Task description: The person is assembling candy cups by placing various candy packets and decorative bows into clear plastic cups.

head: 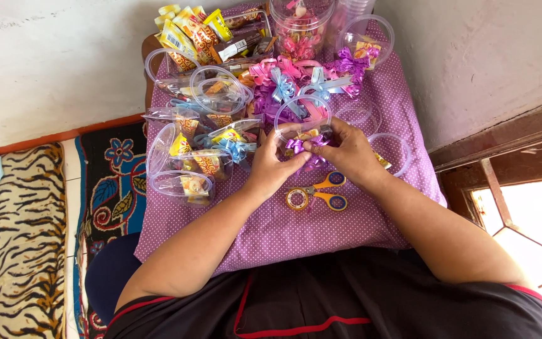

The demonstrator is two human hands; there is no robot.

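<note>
Holding: left hand [272, 164] and right hand [346, 154], fingers pinched on a purple ribbon bow [301, 145]
Beneath: clear plastic cup [302, 119]
Near: yellow-handled scissors [318, 192] on table [283, 232]

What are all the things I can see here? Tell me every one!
Tablecloth: one, purple with white dots, covering the small table.
Ribbon bows: many, pink, blue and purple, heaped at the table's far middle.
Purple bow: one, between both hands, at a clear tub's front.
Clear tub: one, just behind the hands.
Filled clear tubs: several, with snacks inside, piled at the table's left.
Snack packets: many, mostly yellow, far left corner.
Scissors: one, yellow handles, near the wrists.
Tape roll: one, yellowish, beside the scissors.
Rugs: tiger-striped and flowered, floor at left.
Left hand: pinching the purple bow.
Right hand: pinching the purple bow.
</note>
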